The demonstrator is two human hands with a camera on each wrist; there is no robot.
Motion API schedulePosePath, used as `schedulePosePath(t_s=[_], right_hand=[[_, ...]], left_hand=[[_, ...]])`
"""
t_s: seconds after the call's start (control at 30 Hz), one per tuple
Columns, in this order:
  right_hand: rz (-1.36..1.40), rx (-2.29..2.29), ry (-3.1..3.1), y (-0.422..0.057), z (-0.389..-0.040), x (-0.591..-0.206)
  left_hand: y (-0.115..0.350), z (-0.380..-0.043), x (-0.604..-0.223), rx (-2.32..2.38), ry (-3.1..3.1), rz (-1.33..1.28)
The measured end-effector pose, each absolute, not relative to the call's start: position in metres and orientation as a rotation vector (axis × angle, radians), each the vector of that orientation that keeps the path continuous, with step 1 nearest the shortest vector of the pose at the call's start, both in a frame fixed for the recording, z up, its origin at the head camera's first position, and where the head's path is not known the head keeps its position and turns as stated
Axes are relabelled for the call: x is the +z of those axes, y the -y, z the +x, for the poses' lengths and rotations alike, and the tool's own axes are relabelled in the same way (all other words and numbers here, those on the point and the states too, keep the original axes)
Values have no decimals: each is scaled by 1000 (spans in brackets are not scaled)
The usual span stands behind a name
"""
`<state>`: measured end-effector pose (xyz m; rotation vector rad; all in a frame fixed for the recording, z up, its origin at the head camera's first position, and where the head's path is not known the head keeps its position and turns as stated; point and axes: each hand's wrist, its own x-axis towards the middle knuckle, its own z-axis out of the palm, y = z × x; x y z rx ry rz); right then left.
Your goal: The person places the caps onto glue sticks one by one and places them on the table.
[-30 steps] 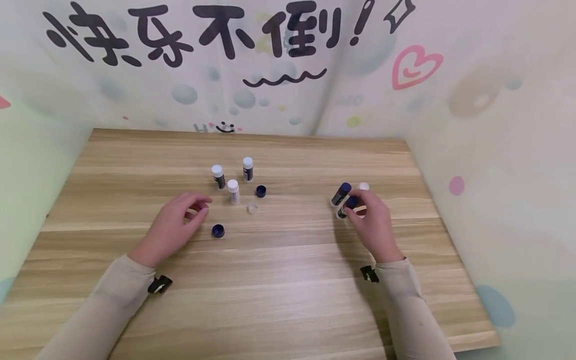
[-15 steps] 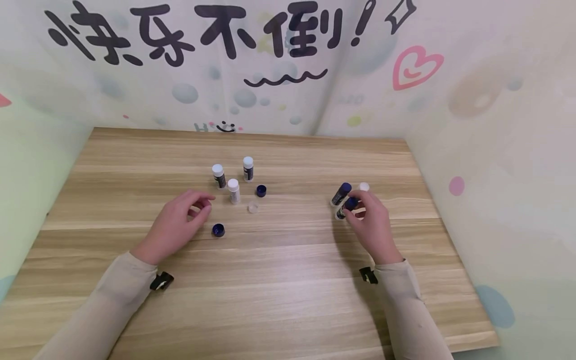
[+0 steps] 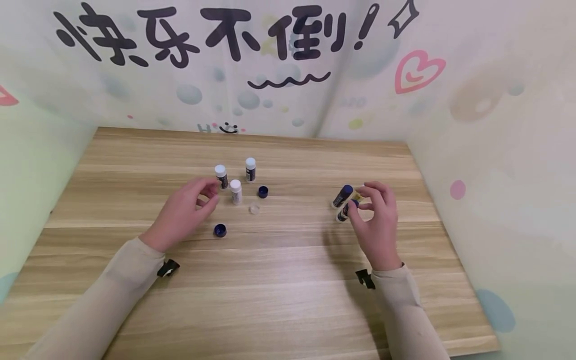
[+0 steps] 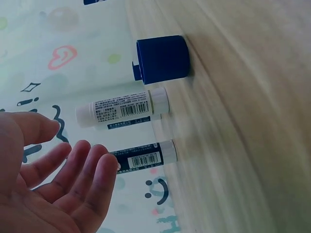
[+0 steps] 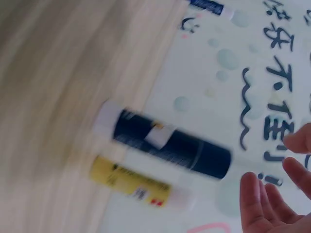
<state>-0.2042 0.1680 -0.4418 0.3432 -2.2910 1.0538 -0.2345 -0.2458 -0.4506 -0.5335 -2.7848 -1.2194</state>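
My left hand (image 3: 180, 212) hovers with loosely bent fingers beside two white-capped glue sticks, one dark-labelled (image 3: 221, 172) and one white-labelled (image 3: 236, 192). Its palm and fingers hold nothing in the left wrist view. A third white-capped glue stick (image 3: 250, 170) stands behind them. On the right, two navy-capped glue sticks (image 3: 342, 196) stand close together with a yellow glue stick (image 5: 131, 182), partly hidden by my right hand (image 3: 378, 230) in the head view. The right fingers are spread and apart from the navy glue stick (image 5: 170, 145) in the right wrist view.
Two loose navy caps lie on the wooden table (image 3: 279, 290), one near the white-capped sticks (image 3: 263, 191), another, a nearer navy cap (image 3: 220, 230), in front. A small clear cap (image 3: 255, 209) lies between them. A printed curtain (image 3: 288, 105) borders the table's back.
My left hand has moved forward and right, closer to the white-capped glue sticks. My right hand has lifted and drawn away from the navy-capped glue stick, its fingers spreading.
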Motion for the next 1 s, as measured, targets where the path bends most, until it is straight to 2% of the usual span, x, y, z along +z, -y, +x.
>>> schedulePosePath(t_s=[0.33,0.57,1.0], right_hand=[[674,1077,2327,-114,-223,-429],[876,1008,2506,-82,-235,-441],[999,904,2686,-54,-241,-458]], left_hand=[[229,-252,-456,-1117,2916,-574],[220,-258,-461,-1103,2943,-535],[214,-263,-465,-1100,2919,-500]])
